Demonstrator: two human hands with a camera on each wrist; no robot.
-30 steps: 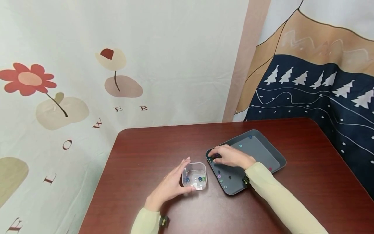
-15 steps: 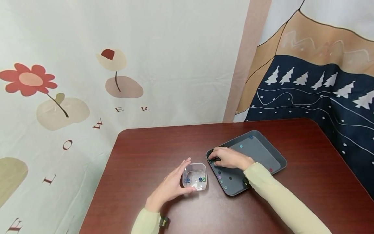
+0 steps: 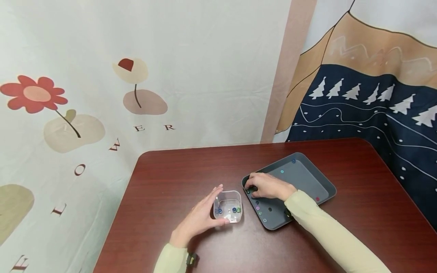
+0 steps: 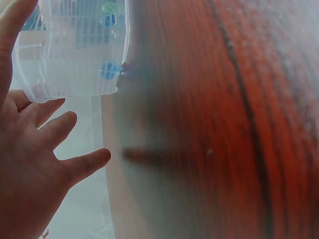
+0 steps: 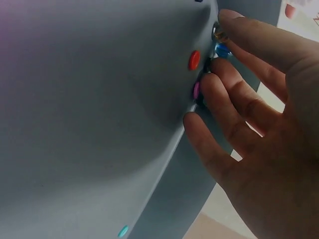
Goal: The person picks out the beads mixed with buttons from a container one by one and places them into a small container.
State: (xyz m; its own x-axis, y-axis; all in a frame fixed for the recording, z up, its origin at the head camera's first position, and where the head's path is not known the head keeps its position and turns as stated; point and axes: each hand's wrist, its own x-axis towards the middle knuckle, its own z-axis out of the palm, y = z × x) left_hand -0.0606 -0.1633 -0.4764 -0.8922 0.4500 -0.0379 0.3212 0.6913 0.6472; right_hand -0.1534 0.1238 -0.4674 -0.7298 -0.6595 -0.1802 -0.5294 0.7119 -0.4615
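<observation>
My left hand (image 3: pixel 198 218) holds a small clear plastic box (image 3: pixel 228 193) on the table, thumb at the near side and fingers at the far side. Several blue and green bead-like pieces (image 3: pixel 234 210) lie in the box. My right hand (image 3: pixel 269 185) reaches into the left corner of a grey tray (image 3: pixel 304 180), a gap showing between thumb and fingers. In the right wrist view its fingertips are among small round coloured pieces, with a red one (image 5: pixel 194 60), a pink one (image 5: pixel 196 90) and a blue one (image 5: pixel 223 50) close by. Whether a fingertip touches one is unclear.
More small round pieces lie spread in the tray: a dark blue one (image 3: pixel 293 161) in the far corner, a cyan one (image 3: pixel 282 171), a red one (image 3: pixel 317 199) at the right, and several along the left edge. A printed curtain (image 3: pixel 211 76) hangs behind the brown table (image 3: pixel 184 167).
My right hand has shifted slightly nearer within the tray's left corner, its fingers more bent downward. The left hand and the box stay as they were.
</observation>
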